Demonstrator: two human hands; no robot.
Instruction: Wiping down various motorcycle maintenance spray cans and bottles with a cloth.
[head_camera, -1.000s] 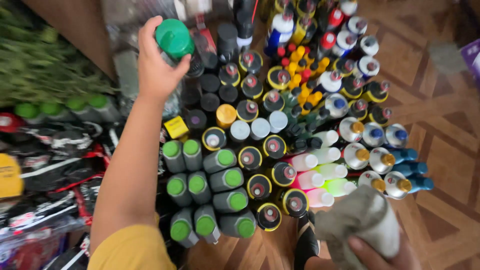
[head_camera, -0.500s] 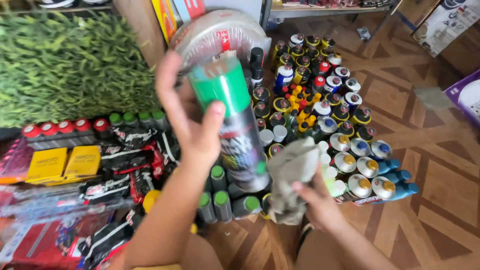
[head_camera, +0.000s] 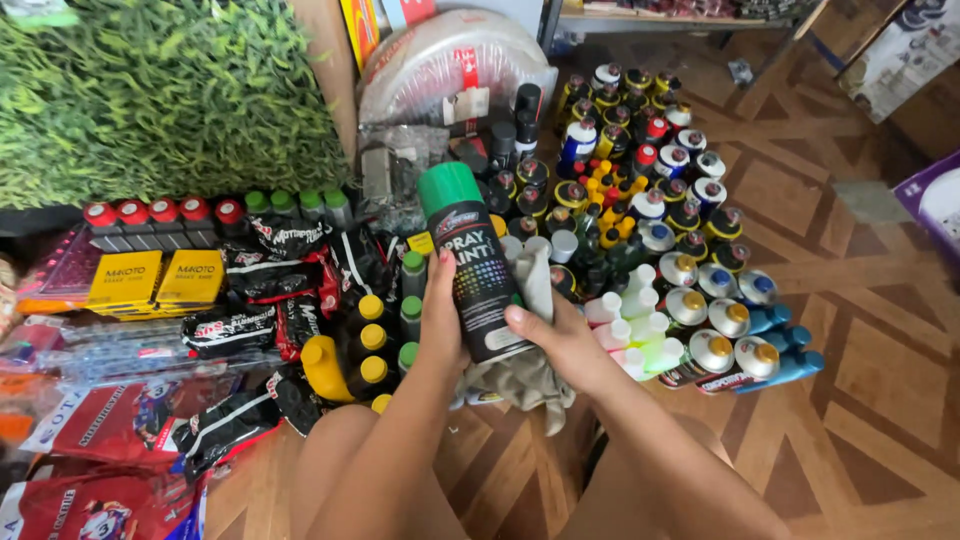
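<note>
A black spray can (head_camera: 478, 270) with a green cap is held tilted in front of me, above the floor. My left hand (head_camera: 441, 318) grips its left side near the bottom. My right hand (head_camera: 563, 340) holds a grey cloth (head_camera: 528, 365) against the can's lower right side, thumb on the can. The cloth hangs below both hands and also shows behind the can. Beneath and beyond the hands, many spray cans (head_camera: 650, 200) with coloured caps stand and lie packed together on the wooden floor.
Black packets (head_camera: 270, 300), yellow boxes (head_camera: 155, 277) and yellow-capped bottles (head_camera: 365, 345) lie at the left. A row of red and green capped cans (head_camera: 215, 215) stands before a green artificial hedge panel (head_camera: 160, 95). A wrapped white fender-like part (head_camera: 450, 60) leans behind. Parquet floor (head_camera: 860, 380) is at the right.
My left hand has brought the green-capped can down from the pile toward me. My right hand has moved up with the cloth and now presses it against the can.
</note>
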